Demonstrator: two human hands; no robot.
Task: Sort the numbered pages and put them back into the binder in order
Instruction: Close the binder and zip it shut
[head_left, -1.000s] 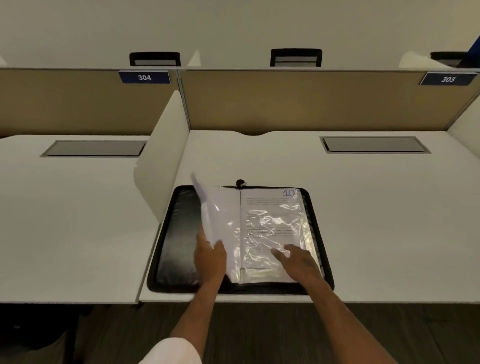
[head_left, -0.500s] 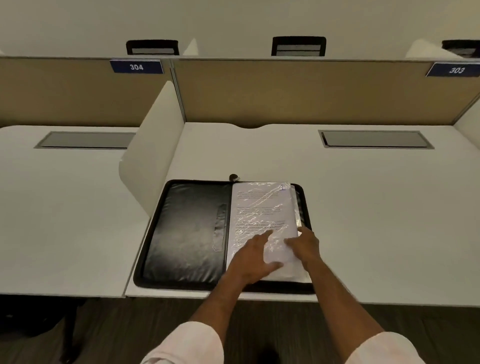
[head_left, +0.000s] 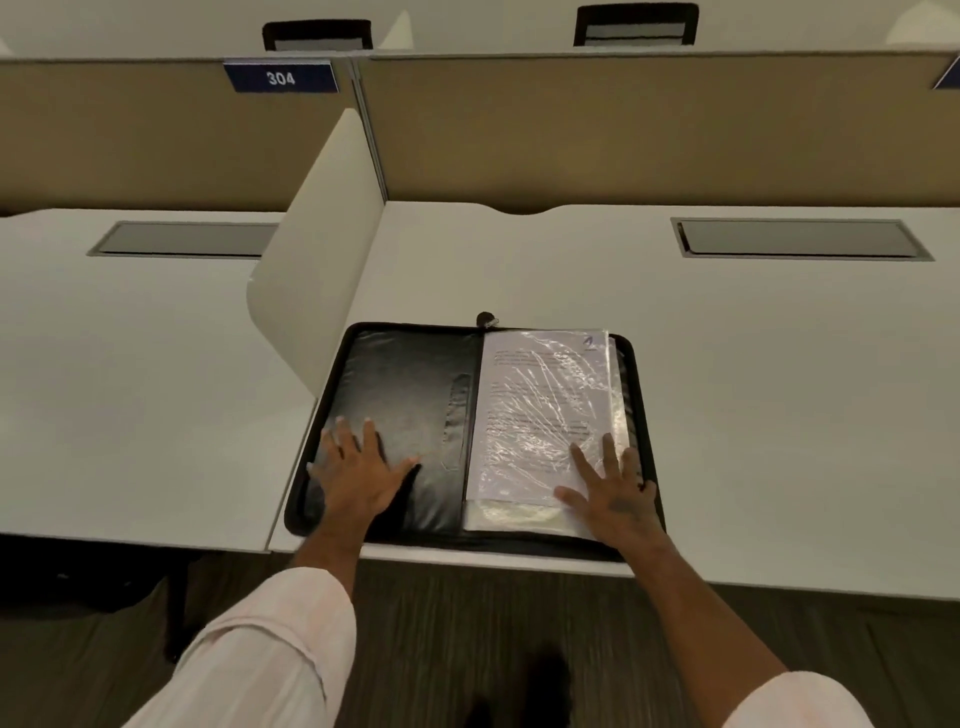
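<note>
Binder lies open on the desk, near its front edge. Left hand flat on the black inner cover, fingers spread, gripping nothing. Right hand flat on the sleeved pages at right, fingers spread. Top-corner page mark too blurred to read.

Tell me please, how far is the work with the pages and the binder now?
Looks nearly done: the sleeved pages lie stacked on the right half of the open binder, none loose on the desk. In hand: the left hand lies flat on the empty left cover, the right hand on the stack's near corner. Left: probably closing the binder. The top page's number is unreadable, so the order cannot be confirmed.
</note>
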